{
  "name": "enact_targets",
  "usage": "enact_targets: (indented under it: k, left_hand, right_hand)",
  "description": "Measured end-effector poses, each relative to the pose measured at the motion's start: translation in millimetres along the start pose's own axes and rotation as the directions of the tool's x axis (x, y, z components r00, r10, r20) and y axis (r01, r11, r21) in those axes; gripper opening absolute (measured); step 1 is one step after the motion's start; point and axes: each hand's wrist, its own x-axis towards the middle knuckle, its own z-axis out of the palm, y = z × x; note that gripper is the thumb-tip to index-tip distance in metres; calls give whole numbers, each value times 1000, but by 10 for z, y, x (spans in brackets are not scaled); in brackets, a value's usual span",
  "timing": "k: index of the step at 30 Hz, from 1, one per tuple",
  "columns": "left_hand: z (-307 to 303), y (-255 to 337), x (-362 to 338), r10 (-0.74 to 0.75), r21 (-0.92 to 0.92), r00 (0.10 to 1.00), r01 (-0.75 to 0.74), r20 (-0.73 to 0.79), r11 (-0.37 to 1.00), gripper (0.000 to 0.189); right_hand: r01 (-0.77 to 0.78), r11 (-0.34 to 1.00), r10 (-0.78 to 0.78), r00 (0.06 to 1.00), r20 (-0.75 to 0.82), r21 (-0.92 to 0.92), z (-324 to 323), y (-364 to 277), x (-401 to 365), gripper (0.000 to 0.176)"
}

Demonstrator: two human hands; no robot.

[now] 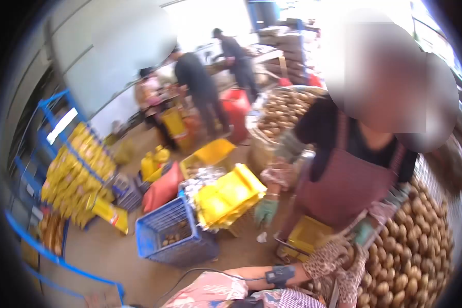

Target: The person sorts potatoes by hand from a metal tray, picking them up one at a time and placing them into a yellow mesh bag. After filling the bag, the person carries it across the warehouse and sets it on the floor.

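Observation:
At the lower right, my left hand [338, 251] extends from a leopard-print sleeve, with a dark device strapped on the forearm. Close beside it is my right hand [359, 256], below another leopard-print sleeve. Both are at the edge of the heap of round brown potatoes [405, 256], near a co-worker's green-gloved hand [363, 231]. Blur and overlap hide my fingers and anything they hold.
A co-worker in a maroon apron [333, 190] stands opposite, a yellow basket [305, 236] before them. Left are a blue crate [164, 226], stacked yellow bags [228, 195] and a blue rail [61, 264]. Several people stand behind, near a potato-filled sack [285, 110].

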Motion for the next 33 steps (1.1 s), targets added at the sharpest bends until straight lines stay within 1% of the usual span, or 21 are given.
enact_targets:
  k: [2, 4, 5, 8, 12, 14, 15, 16, 18, 19, 20, 21, 22, 24, 25, 26, 28, 29, 30, 31, 33]
  left_hand:
    - [-97, -216, -208, 7, 161, 998, 4, -67, 987, 16]
    - [-458, 146, -292, 5, 317, 997, 19, -76, 948, 18]
    - [-584, 193, -346, 17, 327, 994, 19, -105, 945, 18]
    - [-995, 239, -589, 30, 452, 976, 73, -215, 889, 22]
    - [-1524, 106, -971, 57, 560, 945, 141, -321, 817, 26]
    - [-1828, -57, -1208, -146, 671, 915, 378, -377, 638, 19]
    - [-1978, 105, -1262, -336, 637, 839, 544, -429, 546, 19]
    - [-2136, 279, -1324, -504, 595, 724, 683, -471, 425, 21]
    - [-2268, 194, -1722, -468, 568, 694, 719, -547, 402, 24]
    - [-2305, 204, -1869, -467, 568, 696, 717, -546, 405, 24]
    - [-2324, 372, -1937, -524, 560, 675, 732, -519, 388, 28]
    - [-2339, 464, -1974, -578, 554, 651, 746, -491, 370, 31]
    - [-2372, 456, -1989, -575, 556, 654, 744, -492, 370, 31]
    - [-2449, 341, -2079, -774, 616, 499, 766, -389, 184, 39]
    - [-2409, 247, -2155, -720, 693, 587, 691, -370, 208, 46]
    - [-2331, 159, -2192, -718, 696, 592, 686, -366, 211, 46]
    - [-2161, 82, -2171, -566, 503, 744, 663, -355, 555, 54]
    - [-2080, 119, -2127, -472, 453, 829, 559, -299, 695, 58]
    - [-1971, 166, -2080, -445, 358, 860, 509, -250, 783, 58]
    - [-1898, 222, -2027, -453, 260, 867, 495, -207, 829, 58]
    - [-1742, 321, -1946, -524, 44, 841, 533, -134, 845, 57]
  right_hand:
    - [-106, 965, 96, 994, 52, 242, 159, -87, -74, 72]
    - [-200, 894, 162, 979, 126, 401, 360, -167, -163, 73]
    - [-233, 864, 176, 970, 166, 446, 469, -218, -141, 73]
    - [-323, 770, 200, 941, 273, 551, 752, -363, -200, 74]
    - [-384, 699, 186, 912, 365, 603, 1079, -553, -197, 76]
    - [-400, 684, 171, 901, 399, 610, 1183, -636, -211, 77]
    - [-410, 679, 160, 892, 422, 609, 1188, -667, -245, 74]
    - [-420, 674, 149, 883, 445, 608, 1195, -698, -279, 71]
    - [-455, 650, 118, 852, 510, 609, 1196, -751, -314, 61]
    - [-339, 743, 54, 890, 453, 577, 1239, -679, -339, 63]
    - [-337, 744, 54, 891, 452, 576, 1272, -655, -339, 63]
    - [-377, 777, 132, 881, 455, 504, 1313, -645, -342, 70]
    - [-416, 800, 208, 868, 451, 432, 1354, -644, -349, 77]
    - [-398, 786, 170, 875, 452, 473, 1437, -608, -458, 78]
    - [-379, 773, 134, 882, 452, 509, 1462, -610, -501, 78]
    - [-375, 774, 135, 885, 446, 510, 1448, -632, -526, 78]
    - [-217, 909, 3, 857, 516, 355, 1359, -759, -578, 65]
    - [-165, 941, 0, 874, 486, 297, 1347, -863, -592, 68]
    - [-163, 943, 2, 875, 484, 291, 1344, -943, -608, 68]
    - [-191, 938, 17, 859, 512, 290, 1338, -1009, -624, 69]
    - [-221, 933, 38, 845, 534, 284, 1339, -1014, -693, 70]
